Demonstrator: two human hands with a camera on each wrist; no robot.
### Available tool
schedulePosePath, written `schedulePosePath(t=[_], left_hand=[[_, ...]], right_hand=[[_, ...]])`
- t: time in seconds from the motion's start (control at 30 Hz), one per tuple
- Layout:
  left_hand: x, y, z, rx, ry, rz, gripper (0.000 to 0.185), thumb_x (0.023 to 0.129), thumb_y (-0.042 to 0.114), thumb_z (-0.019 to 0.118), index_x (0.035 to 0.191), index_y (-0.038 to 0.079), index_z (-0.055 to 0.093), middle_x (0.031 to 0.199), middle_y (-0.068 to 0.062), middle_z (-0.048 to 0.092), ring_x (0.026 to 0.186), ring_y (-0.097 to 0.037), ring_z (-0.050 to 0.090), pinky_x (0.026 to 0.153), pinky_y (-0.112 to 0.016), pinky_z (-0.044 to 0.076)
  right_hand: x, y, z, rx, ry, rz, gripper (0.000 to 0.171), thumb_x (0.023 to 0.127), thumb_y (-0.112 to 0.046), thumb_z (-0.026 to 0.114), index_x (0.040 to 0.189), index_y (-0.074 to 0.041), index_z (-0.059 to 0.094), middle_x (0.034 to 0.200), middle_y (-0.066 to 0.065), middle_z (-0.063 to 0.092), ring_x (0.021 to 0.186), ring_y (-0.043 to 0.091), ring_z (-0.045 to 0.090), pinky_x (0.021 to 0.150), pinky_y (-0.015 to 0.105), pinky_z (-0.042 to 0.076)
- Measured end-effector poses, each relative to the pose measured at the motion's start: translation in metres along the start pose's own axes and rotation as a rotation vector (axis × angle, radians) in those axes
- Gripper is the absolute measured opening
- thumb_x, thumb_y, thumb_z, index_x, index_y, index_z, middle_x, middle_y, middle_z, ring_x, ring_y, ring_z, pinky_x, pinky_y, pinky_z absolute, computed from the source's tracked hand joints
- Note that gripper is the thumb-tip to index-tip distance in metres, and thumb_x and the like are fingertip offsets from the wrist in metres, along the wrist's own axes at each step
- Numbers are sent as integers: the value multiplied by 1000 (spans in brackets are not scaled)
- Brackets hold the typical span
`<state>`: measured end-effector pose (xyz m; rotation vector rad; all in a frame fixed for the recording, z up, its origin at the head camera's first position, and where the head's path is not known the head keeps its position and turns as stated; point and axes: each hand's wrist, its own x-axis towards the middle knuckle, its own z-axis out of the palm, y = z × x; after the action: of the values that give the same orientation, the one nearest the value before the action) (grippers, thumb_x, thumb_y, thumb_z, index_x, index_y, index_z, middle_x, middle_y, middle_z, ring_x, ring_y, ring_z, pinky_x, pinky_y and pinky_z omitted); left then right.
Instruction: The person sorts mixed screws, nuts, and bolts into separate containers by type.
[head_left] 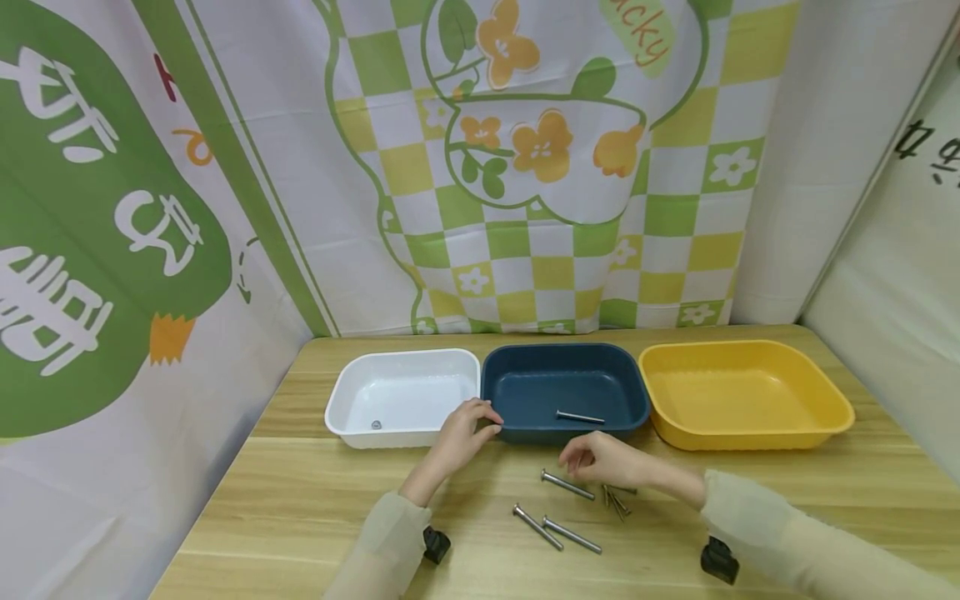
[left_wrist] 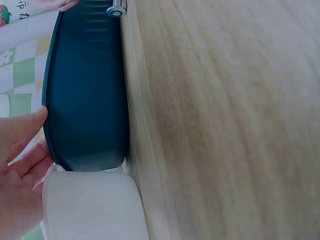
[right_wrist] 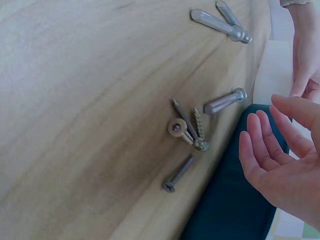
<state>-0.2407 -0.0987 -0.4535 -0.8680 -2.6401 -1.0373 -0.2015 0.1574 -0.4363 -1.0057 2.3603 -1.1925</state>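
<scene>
three trays (head_left: 561,360) in a row; loose bolts (head_left: 567,485) before them

Backdrop cloth (head_left: 525,167) — partial orange lettering "acky".

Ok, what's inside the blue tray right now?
One long bolt lies on the floor of the blue tray, right of centre. The tray's near wall hides the strip of floor just behind it, and the left hand rests on its near-left corner, so anything small there cannot be seen.
</scene>
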Motion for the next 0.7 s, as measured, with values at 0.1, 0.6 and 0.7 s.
schedulePosePath(t=[0.1, 0.6, 0.7], left_hand=[[0, -1, 0, -1, 0, 1, 9, 81, 11, 63, 88, 6, 65, 97, -9, 60, 109, -26, 50, 91, -37, 41], [-1, 0, 0, 2, -2, 4, 8, 82, 11, 63, 88, 7, 65, 96, -7, 59, 109, -26, 50, 90, -37, 41], [-1, 0, 0, -1, -1, 1, 8, 81, 11, 63, 87, 7, 65, 96, -7, 59, 109, -26, 50, 91, -37, 41]], right_hand=[[0, 3, 4, 8, -5, 5, 15, 77, 2, 61, 92, 4, 61, 74, 5, 60, 66, 5, 53, 58, 20, 48], [3, 16, 17, -5, 48, 17, 19, 67, 6, 63, 86, 5, 62, 73, 7, 62, 65, 4, 54, 57, 18, 48], [5, 16, 20, -22, 69, 12, 20, 65, 8, 62, 85, 5, 62, 74, 7, 62, 65, 7, 55, 57, 18, 48]])
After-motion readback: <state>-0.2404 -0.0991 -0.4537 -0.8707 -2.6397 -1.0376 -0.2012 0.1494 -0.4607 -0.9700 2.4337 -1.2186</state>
